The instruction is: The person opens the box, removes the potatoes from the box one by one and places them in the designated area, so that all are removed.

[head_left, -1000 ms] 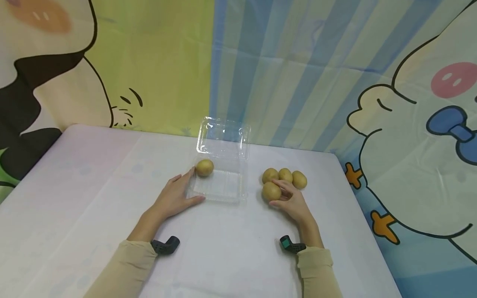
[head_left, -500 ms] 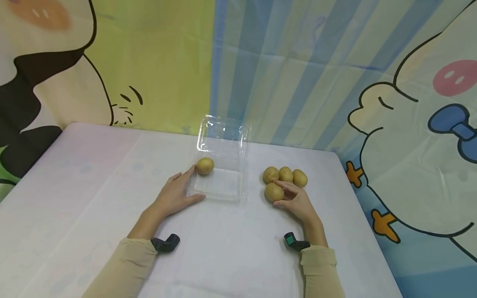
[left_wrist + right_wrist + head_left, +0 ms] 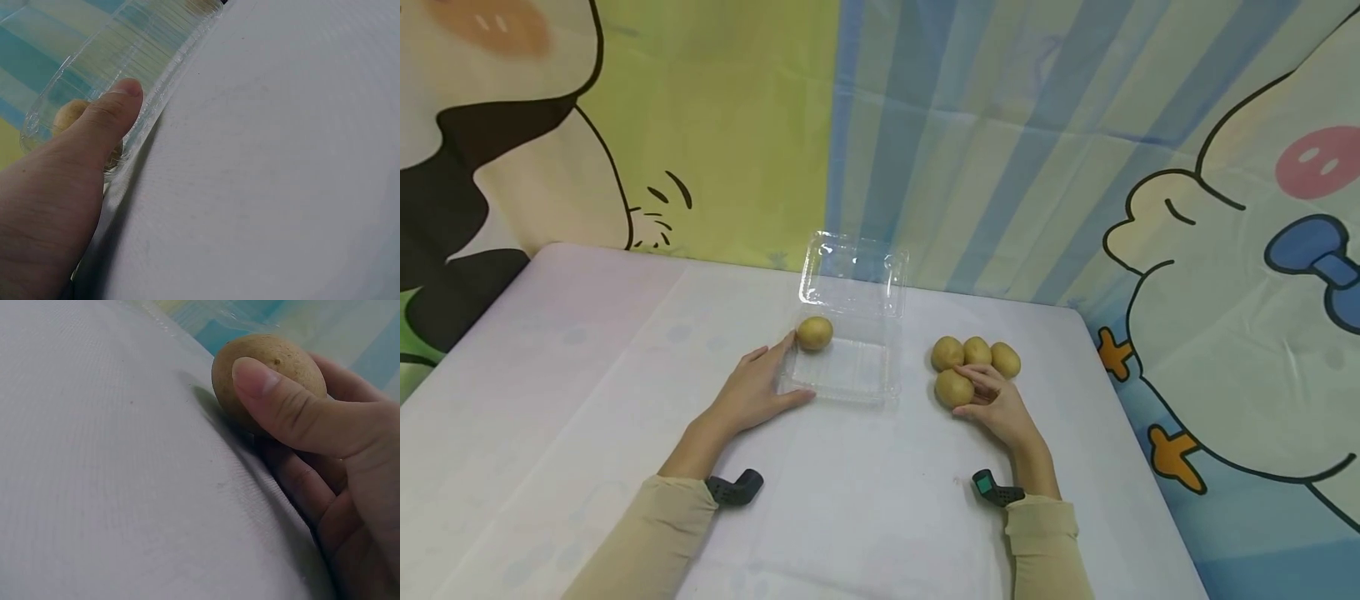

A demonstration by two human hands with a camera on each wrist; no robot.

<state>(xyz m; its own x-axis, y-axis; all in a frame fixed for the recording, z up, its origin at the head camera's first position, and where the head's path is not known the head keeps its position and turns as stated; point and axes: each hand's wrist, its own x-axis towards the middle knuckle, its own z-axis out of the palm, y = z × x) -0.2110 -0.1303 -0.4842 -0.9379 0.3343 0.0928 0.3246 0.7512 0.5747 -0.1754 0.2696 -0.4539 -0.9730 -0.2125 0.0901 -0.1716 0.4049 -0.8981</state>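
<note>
A clear plastic clamshell box [image 3: 850, 367] lies on the table with its lid [image 3: 852, 275] raised at the back. One potato [image 3: 815, 333] sits in the box's far left corner. My left hand [image 3: 756, 393] rests against the box's left front corner, its fingers along the left side. In the left wrist view the straight thumb [image 3: 119, 106] lies against the front wall. My right hand [image 3: 1000, 408] pinches another potato [image 3: 269, 375] between thumb and fingers, low at the table to the right of the box.
Three more potatoes [image 3: 977, 352] lie in a row just behind the right hand. White cloth covers the table [image 3: 865, 500]. A printed cartoon curtain [image 3: 970, 150] hangs behind the table and along its right side.
The right hand, holding its potato, has shifted slightly to the right over the last second. The left hand keeps its place at the box.
</note>
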